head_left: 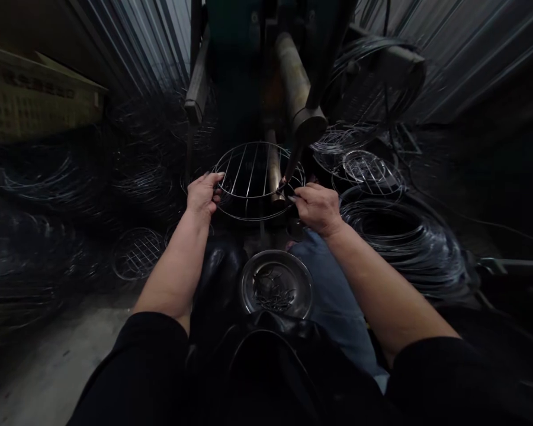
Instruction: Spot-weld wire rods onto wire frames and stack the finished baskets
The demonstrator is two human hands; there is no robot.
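Observation:
A round wire rack (247,196) with parallel cross wires is held level in front of me, between the rods of a dark machine. My left hand (203,192) grips its left rim, thumb on top and fingers curled beneath. At the right edge, my right hand (316,206) is closed in a pinch close to the rim; whether it grips the rim or a small wire piece there, I cannot make out. The upper electrode rod (296,155) comes down onto the rack's right rim, near the thumb. Below that rim lies the end of a brass-coloured bar (274,171).
A metal bowl (308,278) of small bent wire pieces sits at my lap. Wire coils (382,236) and another round rack (373,171) lie at right. Several racks stand stacked at left, one rack (137,253) on the floor. A thick cylinder (295,77) juts from the machine.

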